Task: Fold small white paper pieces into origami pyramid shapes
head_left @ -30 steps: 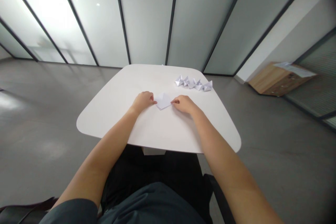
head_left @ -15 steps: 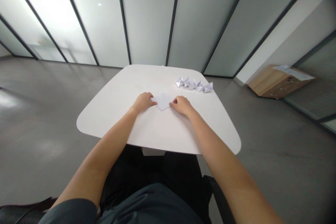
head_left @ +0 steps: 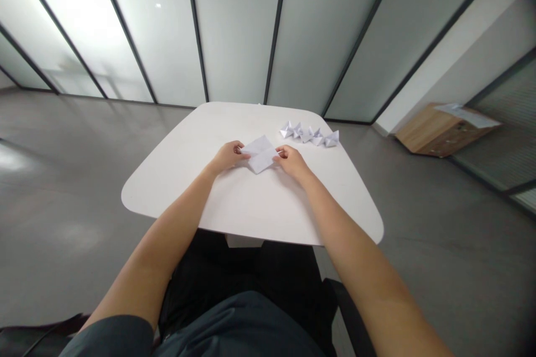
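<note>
A folded sheet of white paper [head_left: 260, 155] is held between my two hands over the middle of the white table [head_left: 176, 178]. It is roughly diamond-shaped, with a crease running across it. My left hand [head_left: 228, 156] pinches its left corner between thumb and fingers. At the opposite corner, my right hand [head_left: 291, 160] grips the paper in the same way. Beyond my right hand, several white folded paper boats [head_left: 309, 134] stand in a row near the table's right edge.
Frosted glass panels with dark frames [head_left: 234, 28] rise behind the table. A wooden cabinet [head_left: 439, 131] with a paper on top stands on the floor to the right. Close by my right arm is a black chair armrest [head_left: 349, 312].
The paper has opened out from a flat diamond and tilted, now showing a crease across it. Both hands have shifted slightly up and away from me with it.
</note>
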{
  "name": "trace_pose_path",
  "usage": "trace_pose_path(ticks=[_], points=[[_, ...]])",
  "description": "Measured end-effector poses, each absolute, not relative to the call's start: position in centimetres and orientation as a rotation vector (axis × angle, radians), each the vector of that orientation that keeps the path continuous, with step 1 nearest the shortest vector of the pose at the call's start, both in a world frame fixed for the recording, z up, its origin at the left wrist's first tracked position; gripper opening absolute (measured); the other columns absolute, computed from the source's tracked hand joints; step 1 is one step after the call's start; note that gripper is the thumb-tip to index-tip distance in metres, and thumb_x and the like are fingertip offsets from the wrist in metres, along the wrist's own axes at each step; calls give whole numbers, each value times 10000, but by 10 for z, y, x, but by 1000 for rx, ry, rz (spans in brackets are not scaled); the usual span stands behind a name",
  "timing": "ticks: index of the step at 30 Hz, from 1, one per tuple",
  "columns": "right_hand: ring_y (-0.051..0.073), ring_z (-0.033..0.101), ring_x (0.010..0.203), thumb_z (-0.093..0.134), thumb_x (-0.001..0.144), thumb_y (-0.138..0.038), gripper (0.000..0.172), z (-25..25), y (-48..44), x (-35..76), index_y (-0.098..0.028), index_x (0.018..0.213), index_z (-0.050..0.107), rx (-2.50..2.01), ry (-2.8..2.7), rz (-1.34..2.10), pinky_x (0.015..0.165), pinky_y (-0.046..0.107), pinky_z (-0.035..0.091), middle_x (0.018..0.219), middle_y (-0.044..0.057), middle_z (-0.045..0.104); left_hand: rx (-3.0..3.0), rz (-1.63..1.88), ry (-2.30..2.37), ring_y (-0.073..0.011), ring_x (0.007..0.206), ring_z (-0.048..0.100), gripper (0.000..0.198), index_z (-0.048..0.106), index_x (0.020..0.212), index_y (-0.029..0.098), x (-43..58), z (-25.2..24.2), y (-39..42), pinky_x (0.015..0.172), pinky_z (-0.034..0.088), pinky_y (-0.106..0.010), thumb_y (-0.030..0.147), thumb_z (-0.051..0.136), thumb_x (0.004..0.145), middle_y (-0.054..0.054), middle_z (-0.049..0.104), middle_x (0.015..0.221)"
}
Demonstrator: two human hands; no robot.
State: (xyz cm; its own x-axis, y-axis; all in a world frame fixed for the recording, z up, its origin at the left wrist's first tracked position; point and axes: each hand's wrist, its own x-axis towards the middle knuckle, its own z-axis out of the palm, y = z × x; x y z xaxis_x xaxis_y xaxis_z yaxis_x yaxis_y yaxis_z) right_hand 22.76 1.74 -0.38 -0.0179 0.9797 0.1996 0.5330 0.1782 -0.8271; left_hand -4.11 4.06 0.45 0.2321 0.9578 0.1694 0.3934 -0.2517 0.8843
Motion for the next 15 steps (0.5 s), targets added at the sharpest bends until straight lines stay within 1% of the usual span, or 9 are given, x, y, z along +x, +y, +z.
trace_pose_path(ticks=[3, 6, 9, 12, 14, 15], points=[[167, 655, 758, 742, 774, -241, 240, -1, 18, 227, -184, 1000, 687, -1370, -1509, 836, 670, 272, 520, 853, 10, 721, 1600, 1048, 1066, -136, 702, 599, 393, 700, 994, 163, -40, 7, 38, 640, 418, -256, 480, 774, 774, -33, 685, 798], [161, 640, 734, 751, 737, -267, 225, 5, 16, 226, -175, 934, 696, -1298, -1404, 917, 638, 266, 530, 830, 12, 714, 1504, 1108, 1005, -129, 736, 608, 420, 715, 975, 151, -39, 10, 37, 678, 439, -252, 503, 792, 759, -40, 691, 817], [151, 631, 730, 763, 709, -280, 251, 10, 14, 226, -173, 927, 697, -1231, -1331, 942, 669, 272, 550, 824, 11, 711, 1462, 1125, 1010, -132, 780, 614, 411, 732, 931, 153, -39, 13, 36, 716, 456, -251, 490, 827, 717, -45, 706, 849], [144, 634, 741, 774, 698, -294, 295, 12, 13, 227, -179, 954, 685, -1178, -1290, 942, 738, 290, 569, 811, -1, 692, 1430, 1139, 1000, -145, 826, 626, 398, 736, 915, 158, -38, 14, 36, 754, 477, -263, 481, 836, 704, -60, 727, 908], [142, 632, 734, 771, 703, -309, 331, 12, 13, 228, -188, 994, 670, -1146, -1301, 937, 770, 304, 574, 795, -17, 670, 1444, 1166, 995, -142, 791, 622, 404, 725, 942, 157, -38, 14, 36, 739, 477, -269, 467, 833, 707, -57, 726, 881], [141, 630, 725, 765, 709, -315, 355, 12, 12, 228, -197, 1025, 657, -1133, -1319, 931, 778, 309, 577, 786, -26, 658, 1463, 1181, 993, -138, 763, 617, 418, 712, 987, 161, -38, 14, 35, 725, 473, -268, 451, 832, 711, -45, 719, 845]])
